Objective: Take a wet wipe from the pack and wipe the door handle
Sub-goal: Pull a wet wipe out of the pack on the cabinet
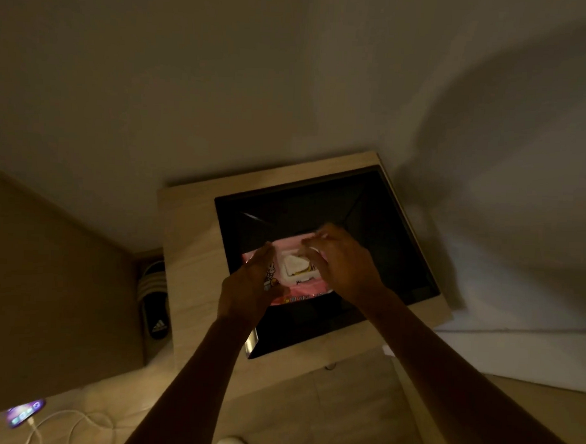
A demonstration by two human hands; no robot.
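Observation:
A pink wet wipe pack (298, 289) with cartoon print lies on a black glossy surface (385, 232) set in a low wooden cabinet (189, 251). Its white lid area (294, 266) shows in the middle, with a wipe folded there. My left hand (250, 287) grips the pack's left side. My right hand (340, 260) hovers over the pack's upper right, fingers curled and pinching at the white opening. Whether a wipe sits between those fingers is hard to tell in the dim light. No door handle is in view.
The room is dim. A white wall rises behind the cabinet. Black slides (155, 299) stand in the gap to the left. A lit phone (24, 411) with a white cable (68, 423) lies at lower left.

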